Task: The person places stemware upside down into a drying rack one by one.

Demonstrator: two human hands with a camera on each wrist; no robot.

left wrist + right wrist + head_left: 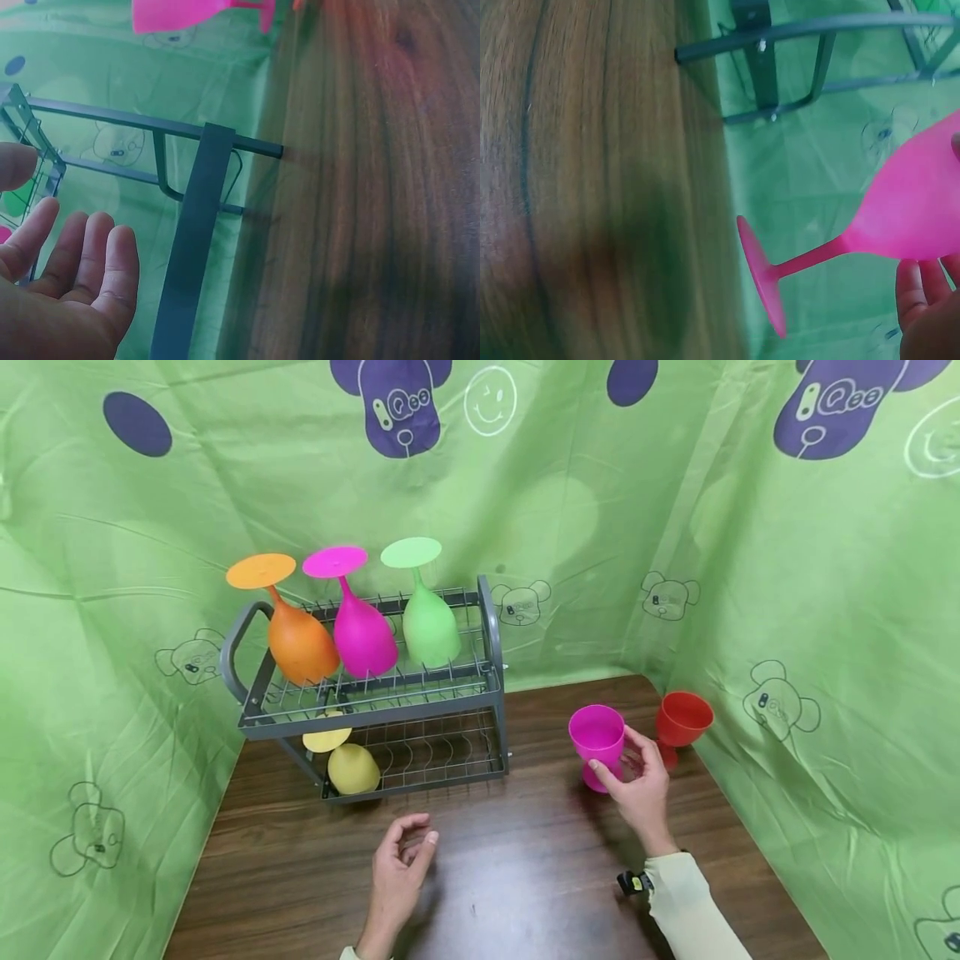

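Note:
My right hand (pixel 641 787) holds a pink goblet (pixel 597 731) by the side of its bowl, thumb on the near side. The goblet is mouth up, and its stem and round foot (pixel 759 277) show in the right wrist view. Just right of that hand a red goblet (pixel 684 720) stands upright on the table. My left hand (pixel 399 870) holds nothing and hovers in front of the rack, fingers loosely bent; its fingers (pixel 116 274) also show in the left wrist view.
A dark grey two-tier dish rack (pixel 375 720) stands at the back left. Upside down on its upper tier are orange (pixel 300 643), magenta (pixel 363 635) and light green (pixel 431 627) goblets; a yellow goblet (pixel 354 770) is below. Green cloth (pixel 570 527) walls surround the wooden table (pixel 525 868).

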